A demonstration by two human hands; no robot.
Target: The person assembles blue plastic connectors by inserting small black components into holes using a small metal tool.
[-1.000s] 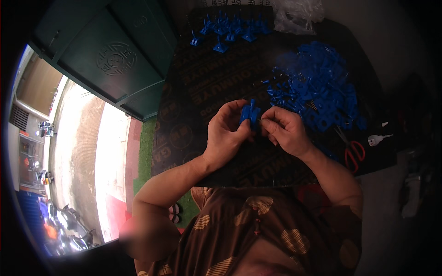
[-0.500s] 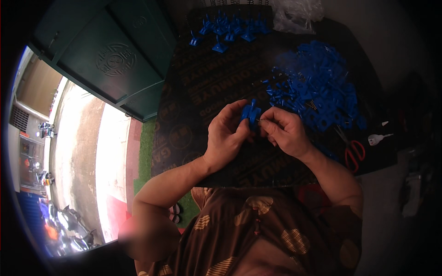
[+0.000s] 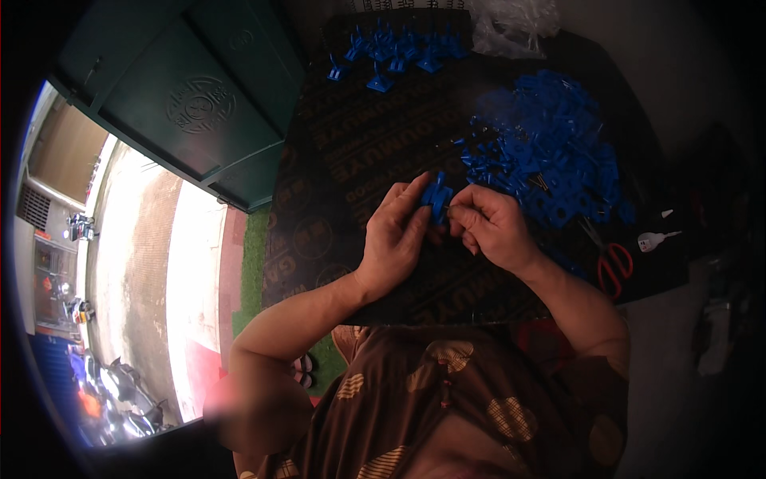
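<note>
Over the near middle of the table, my left hand (image 3: 392,239) is closed on a small blue plastic part (image 3: 436,196) with an upright prong on top. Its thumb and fingers press on the part from the left. Close against the part's right side, my right hand (image 3: 492,223) is in a pinch, thumb against forefinger. Whatever those fingertips hold is hidden or too small to name.
A heap of loose blue plastic parts (image 3: 550,152) with metal pins covers the right of the dark table (image 3: 343,191). Several upright blue pieces (image 3: 399,52) stand at the back beside a clear plastic bag (image 3: 515,28). Red-handled scissors (image 3: 614,270) and a white plug (image 3: 654,240) lie right.
My left hand has shifted slightly right and its fingers have straightened a little around the blue part. The right hand keeps its pinch almost in place.
</note>
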